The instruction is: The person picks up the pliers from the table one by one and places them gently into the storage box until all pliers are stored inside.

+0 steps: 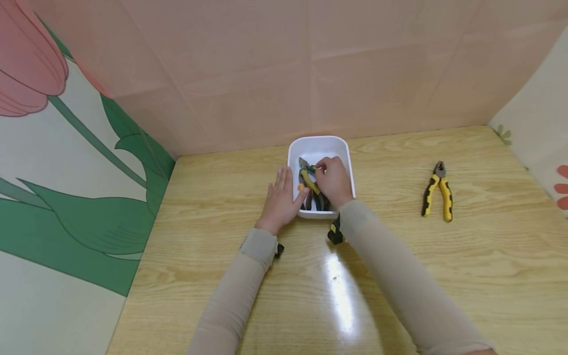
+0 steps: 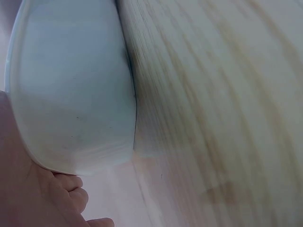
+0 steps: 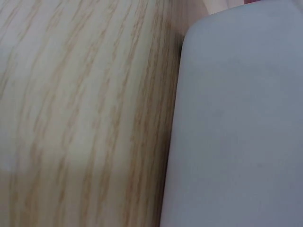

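A white plastic tub [image 1: 318, 146] sits at the back middle of the wooden table [image 1: 399, 276]. Inside it lie pliers with yellow and dark handles [image 1: 309, 180]. My right hand [image 1: 333, 178] reaches into the tub with fingers curled round the pliers near their head. My left hand [image 1: 280, 199] rests flat with straight fingers against the tub's left wall. In the left wrist view the tub's outer wall [image 2: 71, 94] fills the left side, with my fingers [image 2: 71, 194] below it. The right wrist view shows only the tub wall [image 3: 241, 123] and table [image 3: 75, 113].
A second pair of yellow-and-black pliers [image 1: 437, 191] lies on the table to the right of the tub. Pink panels close the back, a tulip-patterned wall [image 1: 66, 162] the left, another panel the right.
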### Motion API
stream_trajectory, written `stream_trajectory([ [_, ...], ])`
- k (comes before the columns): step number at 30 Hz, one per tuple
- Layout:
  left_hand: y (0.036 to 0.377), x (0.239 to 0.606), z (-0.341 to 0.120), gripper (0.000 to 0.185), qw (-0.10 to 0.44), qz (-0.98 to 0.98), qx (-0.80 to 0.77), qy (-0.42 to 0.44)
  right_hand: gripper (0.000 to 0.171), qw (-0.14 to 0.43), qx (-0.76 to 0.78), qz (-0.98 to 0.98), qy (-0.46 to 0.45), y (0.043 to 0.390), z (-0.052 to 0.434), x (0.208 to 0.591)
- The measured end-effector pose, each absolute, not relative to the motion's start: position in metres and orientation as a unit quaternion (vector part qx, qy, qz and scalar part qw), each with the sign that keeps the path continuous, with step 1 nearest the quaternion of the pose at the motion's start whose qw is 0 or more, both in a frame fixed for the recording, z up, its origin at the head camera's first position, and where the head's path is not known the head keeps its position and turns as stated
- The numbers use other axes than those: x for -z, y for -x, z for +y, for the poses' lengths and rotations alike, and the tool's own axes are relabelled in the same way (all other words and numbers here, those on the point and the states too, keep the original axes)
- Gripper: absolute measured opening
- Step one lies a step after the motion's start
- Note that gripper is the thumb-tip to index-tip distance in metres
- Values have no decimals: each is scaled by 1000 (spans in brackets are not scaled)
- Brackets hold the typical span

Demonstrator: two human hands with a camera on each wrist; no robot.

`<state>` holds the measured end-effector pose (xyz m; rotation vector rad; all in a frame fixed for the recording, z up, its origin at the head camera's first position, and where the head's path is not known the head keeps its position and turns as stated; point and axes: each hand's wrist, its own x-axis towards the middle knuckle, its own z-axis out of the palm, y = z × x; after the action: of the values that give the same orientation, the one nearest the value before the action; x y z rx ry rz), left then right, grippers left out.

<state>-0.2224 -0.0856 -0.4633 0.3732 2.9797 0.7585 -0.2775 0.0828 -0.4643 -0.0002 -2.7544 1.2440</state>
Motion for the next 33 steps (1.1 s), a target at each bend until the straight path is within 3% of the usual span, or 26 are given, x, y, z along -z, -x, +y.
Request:
stream_trajectory([
  [11,223,463,-87,84,17,962,-243,-124,25,117,-446,-887,-24,276,84,463],
  [21,222,463,-87,84,15,961,-244,-128,24,124,-476,-870,-20,267,81,452],
  [33,222,463,-87,84,20,962,-240,-129,21,197,-498,-843,-54,257,85,445],
])
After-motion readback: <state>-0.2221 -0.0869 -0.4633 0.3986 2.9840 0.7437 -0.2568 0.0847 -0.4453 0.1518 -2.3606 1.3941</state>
